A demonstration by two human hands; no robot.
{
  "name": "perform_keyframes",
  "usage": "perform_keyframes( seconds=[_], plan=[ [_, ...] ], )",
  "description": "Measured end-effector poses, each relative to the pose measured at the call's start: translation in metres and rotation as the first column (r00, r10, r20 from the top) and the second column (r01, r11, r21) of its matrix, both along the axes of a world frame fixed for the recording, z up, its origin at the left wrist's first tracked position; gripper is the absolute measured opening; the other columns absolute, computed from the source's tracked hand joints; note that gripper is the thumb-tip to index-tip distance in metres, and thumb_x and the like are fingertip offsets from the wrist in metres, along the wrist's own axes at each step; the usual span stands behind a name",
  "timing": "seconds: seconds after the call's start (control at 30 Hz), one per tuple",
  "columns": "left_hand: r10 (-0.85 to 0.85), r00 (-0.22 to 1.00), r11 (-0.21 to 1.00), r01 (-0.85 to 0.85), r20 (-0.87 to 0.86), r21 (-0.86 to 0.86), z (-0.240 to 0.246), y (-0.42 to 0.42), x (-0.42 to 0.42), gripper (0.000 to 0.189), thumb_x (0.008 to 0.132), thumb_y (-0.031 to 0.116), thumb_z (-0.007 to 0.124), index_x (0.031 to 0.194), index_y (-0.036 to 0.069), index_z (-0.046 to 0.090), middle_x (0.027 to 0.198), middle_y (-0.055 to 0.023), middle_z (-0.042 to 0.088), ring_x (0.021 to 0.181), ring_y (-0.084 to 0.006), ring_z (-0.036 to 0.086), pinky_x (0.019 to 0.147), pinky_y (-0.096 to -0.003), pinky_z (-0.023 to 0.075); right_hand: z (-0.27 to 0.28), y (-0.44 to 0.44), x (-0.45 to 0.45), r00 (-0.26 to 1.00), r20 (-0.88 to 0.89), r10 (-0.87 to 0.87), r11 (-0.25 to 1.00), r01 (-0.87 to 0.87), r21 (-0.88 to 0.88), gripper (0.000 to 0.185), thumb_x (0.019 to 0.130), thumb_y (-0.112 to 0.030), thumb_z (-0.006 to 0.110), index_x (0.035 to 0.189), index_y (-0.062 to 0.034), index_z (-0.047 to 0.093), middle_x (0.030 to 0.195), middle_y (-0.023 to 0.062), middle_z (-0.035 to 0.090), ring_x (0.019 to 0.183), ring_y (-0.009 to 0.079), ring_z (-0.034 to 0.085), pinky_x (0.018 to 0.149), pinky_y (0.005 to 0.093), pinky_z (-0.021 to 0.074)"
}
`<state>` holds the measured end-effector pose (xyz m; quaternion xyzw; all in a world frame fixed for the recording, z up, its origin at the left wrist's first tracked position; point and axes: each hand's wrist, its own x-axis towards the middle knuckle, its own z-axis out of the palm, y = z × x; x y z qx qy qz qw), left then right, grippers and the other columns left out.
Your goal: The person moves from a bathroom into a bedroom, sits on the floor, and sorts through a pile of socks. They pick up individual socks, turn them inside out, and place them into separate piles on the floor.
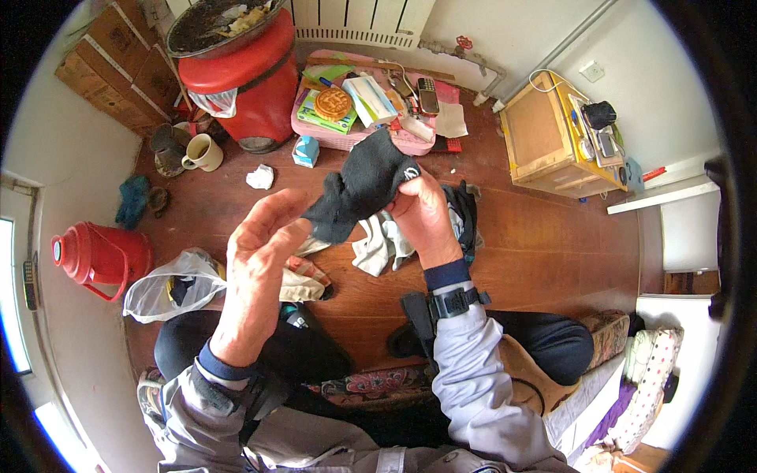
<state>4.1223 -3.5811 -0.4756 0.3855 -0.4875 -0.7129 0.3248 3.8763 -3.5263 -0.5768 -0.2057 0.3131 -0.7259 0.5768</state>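
A black sock (369,171) with a small white mark hangs in the air before me, stretched between both hands. My right hand (423,216) pinches it near the marked end, thumb on top. At its other end, the thumb and fingers of my left hand (260,260) meet the fabric. Below on the wooden floor lies a crumpled light grey sock (378,245). Dark garments (464,213), perhaps socks, are heaped behind my right wrist. Beside my left hand are a cream cloth item (300,288) and a reddish checked one (311,269), both partly hidden.
A clear plastic bag (171,290) with dark contents and a red thermos flask (106,260) stand left. Ahead are a red bin (254,100), a mug (204,154), a crumpled tissue (260,177) and a cluttered pink container (355,139). A wooden cabinet (538,136) stands right.
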Motion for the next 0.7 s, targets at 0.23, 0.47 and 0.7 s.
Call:
perform_keyframes(
  seconds=[0.23, 0.47, 0.7],
  plan=[
    [-0.268, 0.936, 0.958, 0.284, 0.23, -0.04, -0.014, 0.002, 0.004, 0.05, 0.086, 0.017, 0.078, 0.129, -0.002, 0.062, 0.109, -0.0113, 0.072, 0.1, -0.0144, 0.066, 0.087, -0.029, 0.0512, 0.046, 0.028, 0.036, 0.978, -0.051, 0.203, 0.979, -0.202, 0.018, 0.056, 0.084, -0.019, 0.062, 0.136, -0.0012, 0.055, 0.121, 0.0069, 0.067, 0.113, 0.0181, 0.065, 0.096, 0.0354, 0.0531],
    [-0.351, 0.933, 0.936, 0.351, 0.081, 0.023, -0.017, 0.019, -0.002, 0.028, 0.086, 0.016, 0.079, 0.106, -0.001, 0.069, 0.084, -0.0047, 0.072, 0.074, -0.0095, 0.065, 0.066, -0.0245, 0.0502, 0.084, 0.05, 0.052, 0.862, -0.48, 0.164, 0.942, 0.007, 0.335, 0.036, 0.092, -0.023, 0.072, 0.121, -0.0028, 0.065, 0.106, 0.0028, 0.07, 0.094, 0.0115, 0.066, 0.087, 0.0309, 0.0557],
    [-0.545, 0.775, 0.828, 0.557, 0.321, 0.059, -0.023, 0.028, 0.001, 0.036, 0.086, 0.018, 0.078, 0.114, -0.001, 0.069, 0.097, -0.006, 0.072, 0.087, -0.0124, 0.065, 0.081, -0.0297, 0.0521, 0.085, 0.074, 0.041, 0.961, 0.012, -0.278, 0.954, 0.274, 0.118, 0.029, 0.095, -0.015, 0.061, 0.119, 0.0008, 0.066, 0.117, 0.0142, 0.071, 0.113, 0.0263, 0.068, 0.1, 0.042, 0.0548]
  ],
)
